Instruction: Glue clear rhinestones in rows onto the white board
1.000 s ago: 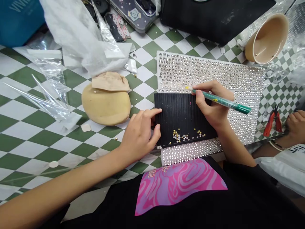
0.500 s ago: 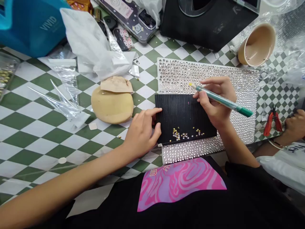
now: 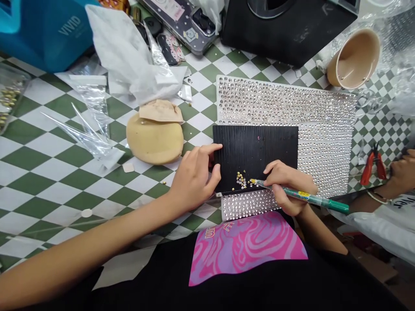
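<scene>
A black ridged tray (image 3: 253,155) lies over a white board set with rows of rhinestones (image 3: 327,164). My left hand (image 3: 197,172) is closed on the tray's left edge, index finger and thumb on its top and the other fingers curled. My right hand (image 3: 288,185) pinches a green pen-shaped picker (image 3: 320,201) with a yellow tip. That tip points down among small loose rhinestones (image 3: 240,179), gold and clear, near the tray's lower edge. Whether a stone sticks to the tip cannot be made out.
Left of the tray sit a yellowish oval object (image 3: 155,140) and clear plastic cones (image 3: 87,142). A paper cup (image 3: 353,60), a black box (image 3: 288,30) and a phone (image 3: 184,23) stand or lie behind. Red pliers (image 3: 372,166) lie near another person's hand (image 3: 402,172).
My right hand has come down toward me with the picker, from the tray's far edge to the loose rhinestones. My left hand stays at the tray's left edge.
</scene>
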Demonstrator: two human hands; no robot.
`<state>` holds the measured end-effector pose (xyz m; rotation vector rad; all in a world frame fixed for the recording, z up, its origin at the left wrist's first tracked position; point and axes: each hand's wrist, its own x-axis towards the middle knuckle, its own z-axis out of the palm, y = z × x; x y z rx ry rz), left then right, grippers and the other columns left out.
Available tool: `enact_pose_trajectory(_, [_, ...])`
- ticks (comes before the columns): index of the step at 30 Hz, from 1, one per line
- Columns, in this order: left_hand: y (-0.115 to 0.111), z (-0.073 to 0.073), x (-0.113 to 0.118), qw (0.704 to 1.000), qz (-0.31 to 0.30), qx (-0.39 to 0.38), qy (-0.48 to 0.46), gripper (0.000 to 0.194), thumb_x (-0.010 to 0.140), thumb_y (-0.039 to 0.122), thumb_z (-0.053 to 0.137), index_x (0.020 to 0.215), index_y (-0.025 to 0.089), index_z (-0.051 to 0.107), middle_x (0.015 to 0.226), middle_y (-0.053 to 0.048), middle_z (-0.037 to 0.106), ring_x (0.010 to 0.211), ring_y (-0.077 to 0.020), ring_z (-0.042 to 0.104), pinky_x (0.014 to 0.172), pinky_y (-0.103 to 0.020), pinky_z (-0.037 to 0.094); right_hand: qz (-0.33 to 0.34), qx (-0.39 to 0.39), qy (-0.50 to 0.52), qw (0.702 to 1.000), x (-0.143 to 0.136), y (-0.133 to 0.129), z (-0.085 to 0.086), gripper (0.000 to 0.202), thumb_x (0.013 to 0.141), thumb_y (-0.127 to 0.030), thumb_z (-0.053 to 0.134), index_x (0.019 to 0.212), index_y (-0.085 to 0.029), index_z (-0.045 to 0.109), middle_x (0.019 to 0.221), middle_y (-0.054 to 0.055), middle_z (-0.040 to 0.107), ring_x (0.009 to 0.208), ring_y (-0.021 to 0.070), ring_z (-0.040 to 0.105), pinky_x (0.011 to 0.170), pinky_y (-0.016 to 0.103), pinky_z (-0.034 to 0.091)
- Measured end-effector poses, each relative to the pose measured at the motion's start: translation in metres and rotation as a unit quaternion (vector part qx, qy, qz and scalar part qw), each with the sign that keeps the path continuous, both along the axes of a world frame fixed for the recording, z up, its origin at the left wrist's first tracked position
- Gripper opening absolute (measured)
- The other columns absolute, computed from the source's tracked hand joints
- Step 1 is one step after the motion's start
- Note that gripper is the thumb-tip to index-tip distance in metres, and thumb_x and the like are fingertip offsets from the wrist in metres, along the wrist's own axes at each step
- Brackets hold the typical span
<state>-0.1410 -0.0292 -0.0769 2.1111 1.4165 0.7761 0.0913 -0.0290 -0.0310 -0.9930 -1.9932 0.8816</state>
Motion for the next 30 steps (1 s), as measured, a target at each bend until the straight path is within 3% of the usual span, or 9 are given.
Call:
enact_pose_trajectory(11, [0.001,0.001,0.0,1.0,0.001,-0.004,0.003,0.033,0.089,0.016,0.044,0.121,0.013,0.041,0.089,-0.004,0.057,0.077,-0.0171,0.053,0.071,-0.032,0.043,0.005,0.025,0.002,1.0,-0.003,-0.001,-0.004,0.015,0.069,-0.011,0.05,0.075,-0.02,0.06,0.06,-0.003,0.057,0.052,0.0098,0.051,0.065,0.035,0.053])
enact_pose_trajectory(15, [0.0,0.001,0.0,1.0,0.004,0.002,0.003,0.033,0.088,0.015,0.045,0.122,0.013,0.042,0.087,-0.004,0.057,0.076,-0.017,0.053,0.07,-0.031,0.042,-0.028,0.03,0.021,0.999,0.0,0.001,-0.005,0.015,0.073,-0.011,0.05,0.077,-0.021,0.06,0.062,-0.003,0.059,0.054,0.0099,0.053,0.066,0.035,0.053])
enact_pose_trajectory(19, [0.0,0.0,0.001,1.0,0.004,0.01,0.005,0.033,0.089,0.015,0.044,0.121,0.014,0.041,0.089,-0.004,0.058,0.076,-0.0163,0.054,0.07,-0.03,0.043,-0.11,0.048,0.039,0.992,0.004,0.029,-0.003,0.016,0.08,-0.013,0.05,0.084,-0.022,0.063,0.072,0.0,0.061,0.069,0.0127,0.06,0.06,0.03,0.05])
enact_pose_trajectory(21, [0.001,0.0,0.001,1.0,0.003,0.014,0.005,0.032,0.089,0.016,0.044,0.121,0.014,0.041,0.092,-0.005,0.059,0.076,-0.0162,0.054,0.07,-0.03,0.043,-0.125,0.059,0.034,0.99,0.003,0.051,-0.003,0.013,0.082,-0.016,0.052,0.084,-0.022,0.064,0.073,-0.001,0.062,0.067,0.0114,0.059,0.055,0.027,0.046])
enact_pose_trajectory(26, [0.001,0.0,0.001,1.0,0.003,0.011,-0.003,0.031,0.089,0.017,0.044,0.12,0.014,0.041,0.095,-0.006,0.06,0.077,-0.0169,0.055,0.071,-0.031,0.044,-0.094,0.073,-0.016,0.993,-0.008,0.098,-0.011,0.012,0.08,-0.018,0.053,0.074,-0.022,0.063,0.069,-0.002,0.063,0.063,0.0107,0.059,0.058,0.028,0.045])
enact_pose_trajectory(30, [0.0,0.0,0.001,1.0,0.002,0.0,-0.009,0.03,0.09,0.017,0.043,0.12,0.015,0.04,0.095,-0.006,0.06,0.079,-0.0177,0.056,0.071,-0.032,0.044,-0.083,0.088,-0.045,0.992,-0.012,0.105,-0.017,0.014,0.078,-0.017,0.052,0.073,-0.024,0.062,0.069,-0.003,0.064,0.063,0.0111,0.059,0.059,0.029,0.046])
